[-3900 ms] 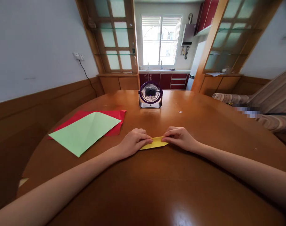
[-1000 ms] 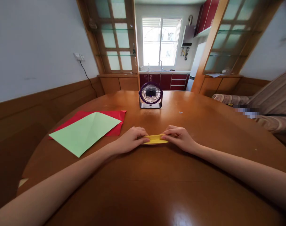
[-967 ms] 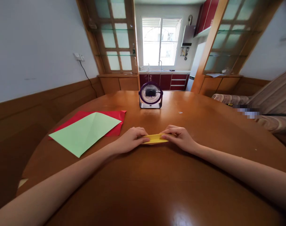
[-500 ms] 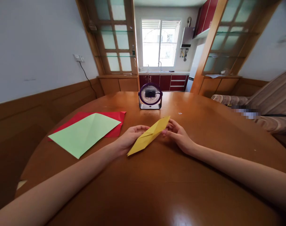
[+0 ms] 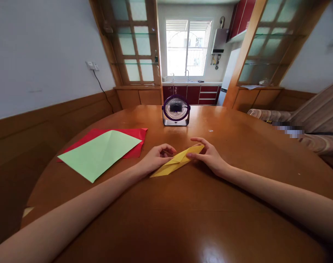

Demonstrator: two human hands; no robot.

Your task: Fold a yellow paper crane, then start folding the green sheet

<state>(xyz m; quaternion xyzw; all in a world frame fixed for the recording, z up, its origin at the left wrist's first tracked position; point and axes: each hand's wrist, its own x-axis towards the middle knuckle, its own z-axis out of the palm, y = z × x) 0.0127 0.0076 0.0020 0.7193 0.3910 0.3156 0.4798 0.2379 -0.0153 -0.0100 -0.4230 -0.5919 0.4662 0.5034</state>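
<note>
Single head cam, worn at eye level, looks fwd and down across the wooden surface point(image 5: 237, 153). Forearms enter from bottom corners, so near edge is close. Far end w/ fan point(image 5: 176, 110), then kitchen window point(image 5: 187, 49) straight ahead. Wide-angle, edges bowed.

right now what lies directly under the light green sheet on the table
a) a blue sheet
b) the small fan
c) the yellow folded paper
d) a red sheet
d, the light green sheet overlaps a red sheet whose edges show past it, while the yellow folded paper sits apart between the left hand and right hand.
</note>
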